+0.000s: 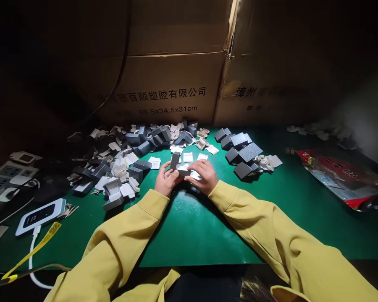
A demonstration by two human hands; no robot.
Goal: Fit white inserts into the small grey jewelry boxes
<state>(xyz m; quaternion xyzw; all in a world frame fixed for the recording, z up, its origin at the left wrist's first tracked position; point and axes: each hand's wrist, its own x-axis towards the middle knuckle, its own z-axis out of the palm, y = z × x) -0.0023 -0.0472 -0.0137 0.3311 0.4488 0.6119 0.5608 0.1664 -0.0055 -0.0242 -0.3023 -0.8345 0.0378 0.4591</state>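
Observation:
Both hands meet over the middle of the green table. My left hand (165,179) is closed round the left side of a small dark grey hinged box (175,159), whose lid stands upright. From the right, my right hand (204,175) has its fingers closed at the front part of the same box; its fingertips rest at the box's edge and partly hide it. White paper cards (188,157) lie just beyond the hands. A further white piece (195,174) shows under my right fingers; whether it is held I cannot tell.
Grey boxes and paper scraps pile up at the left (113,191) and back; more grey boxes (250,153) sit at the right. A red plastic bag (343,176) lies far right. A white device (40,217) with a cable and a power strip (6,180) are left. Cartons (164,75) stand behind.

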